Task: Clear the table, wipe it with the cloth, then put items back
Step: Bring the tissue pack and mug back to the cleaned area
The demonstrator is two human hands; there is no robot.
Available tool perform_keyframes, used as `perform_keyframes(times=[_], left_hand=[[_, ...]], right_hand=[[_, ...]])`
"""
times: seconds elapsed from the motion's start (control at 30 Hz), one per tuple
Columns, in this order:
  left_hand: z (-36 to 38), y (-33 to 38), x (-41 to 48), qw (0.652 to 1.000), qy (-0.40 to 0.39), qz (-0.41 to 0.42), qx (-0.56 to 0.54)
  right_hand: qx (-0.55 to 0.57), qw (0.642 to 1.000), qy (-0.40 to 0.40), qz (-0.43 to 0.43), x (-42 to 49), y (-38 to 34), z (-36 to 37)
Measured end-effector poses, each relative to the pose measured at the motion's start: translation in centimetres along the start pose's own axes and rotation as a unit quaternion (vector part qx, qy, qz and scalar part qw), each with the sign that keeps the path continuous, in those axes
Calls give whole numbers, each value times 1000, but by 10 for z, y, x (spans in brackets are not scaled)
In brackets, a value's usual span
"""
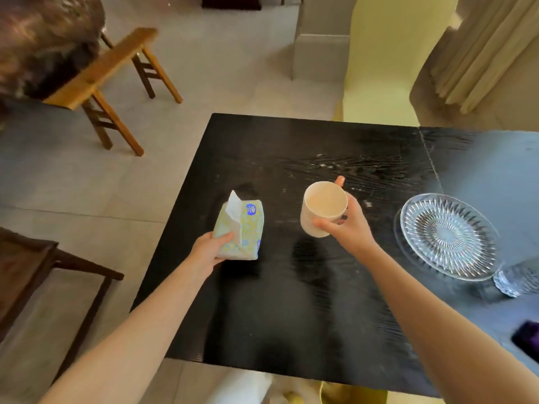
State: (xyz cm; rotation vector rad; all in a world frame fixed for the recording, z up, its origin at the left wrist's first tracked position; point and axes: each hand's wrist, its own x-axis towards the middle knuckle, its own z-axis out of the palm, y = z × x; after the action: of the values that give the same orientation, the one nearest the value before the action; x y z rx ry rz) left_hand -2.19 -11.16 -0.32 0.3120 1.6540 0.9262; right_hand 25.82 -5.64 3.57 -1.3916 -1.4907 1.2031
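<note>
Reaching forward over the black desk (291,316), both bare forearms are extended.

Left hand (208,252): the grip is closed on the near end of the tissue pack (242,228), with the thumb laid across the top face. The fingers go underneath and are hidden. The pack runs away from the grip, slightly skewed. Its soft wrapper has a pale green-yellow print and a blue oval label at the far end. One white tissue stands up from the top slot.

Right hand (350,225): the grip is wrapped round the cup (322,211) from its right side. The thumb is on the near wall, the fingers curl round the far wall, and one fingertip (339,180) shows beyond the rim. The cup is plain cream and cylindrical, its mouth tipped toward the camera so the pale interior shows. Its shadow falls on the desk nearer than the base, apart from it, so the cup appears lifted.

A cut-glass plate (449,236) sits on the desk to the right of the right grip, apart from it. Pale smears mark the desk beyond the cup.
</note>
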Motion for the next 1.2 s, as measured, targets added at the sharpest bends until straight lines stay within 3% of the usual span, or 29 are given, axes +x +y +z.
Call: perform_keyframes(times=[0.37,0.77,0.93,1.2], left_hand=[[-57,61,103,999,27,12,46],[-71,51,157,986,110,15,124],[-61,44,152,984,152,11,94],[-60,43,150,989,143,-4,42]], right_hand=[[-4,999,7,50,76,-8,96],[-23,992,24,122,126,17,162],[-52,988,80,125,134,10,197],[-89,974,135,157,133,8,241]])
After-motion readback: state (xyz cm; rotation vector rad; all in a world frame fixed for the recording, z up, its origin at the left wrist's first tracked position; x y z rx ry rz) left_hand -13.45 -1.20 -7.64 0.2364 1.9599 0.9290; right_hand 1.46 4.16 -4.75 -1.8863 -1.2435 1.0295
